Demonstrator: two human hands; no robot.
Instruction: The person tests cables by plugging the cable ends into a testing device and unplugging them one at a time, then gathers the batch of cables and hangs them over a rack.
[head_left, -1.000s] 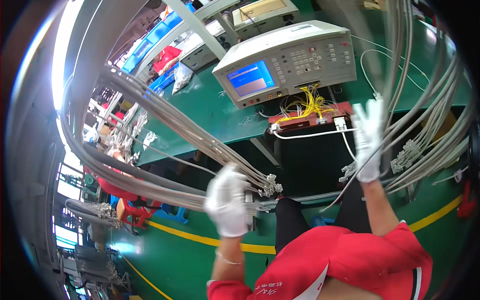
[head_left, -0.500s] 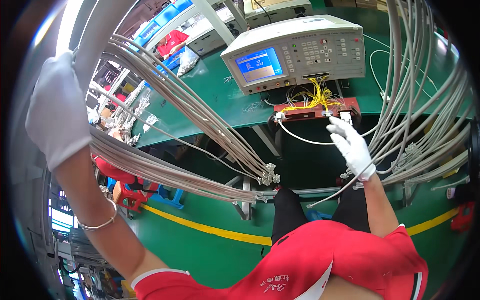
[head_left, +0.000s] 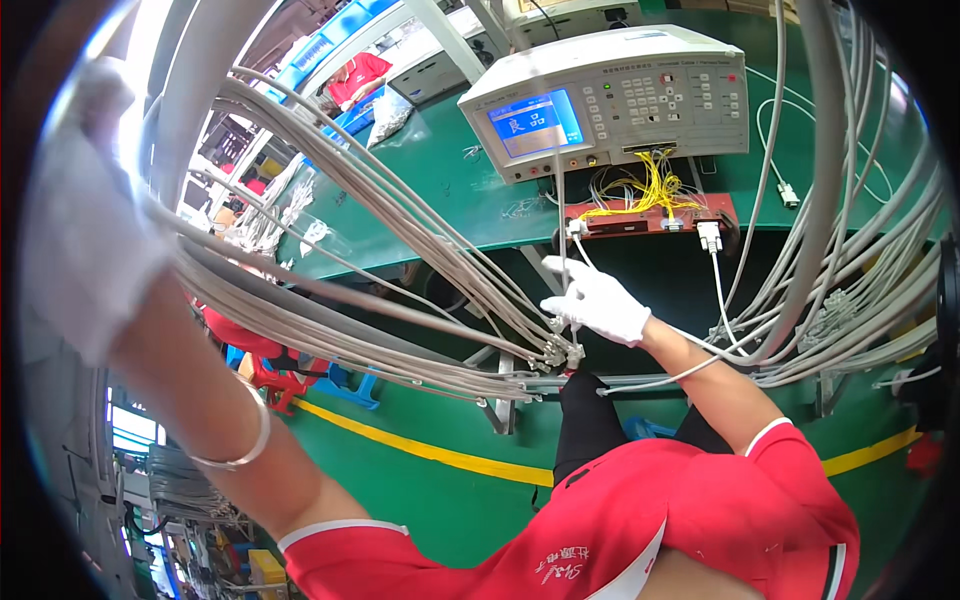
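Note:
My left hand (head_left: 95, 240), in a white glove, is raised at the far left beside a pale post (head_left: 205, 75). Motion smears its fingers, so what they hold does not show. A blurred grey cable (head_left: 330, 290) runs from beside this hand toward the bundle ends. My right hand (head_left: 600, 305), also gloved, hovers below a red connector block (head_left: 640, 228) with its fingers apart. A thin upright cable (head_left: 562, 190) passes by its fingertips; whether they touch cannot be told. White plugs sit at the block's left end (head_left: 577, 229) and right end (head_left: 710, 236).
A tester with a lit blue screen (head_left: 605, 105) stands on the green table (head_left: 430, 210), yellow wires (head_left: 655, 188) below it. Grey cable bundles hang at left (head_left: 400, 215) and right (head_left: 860, 290). A co-worker in red (head_left: 358, 80) is beyond. Stools (head_left: 275, 380) stand at left.
My right hand has moved left from near the block's right plug to below its left plug. My left hand has shifted slightly outward and down. A thin upright cable now crosses before the tester.

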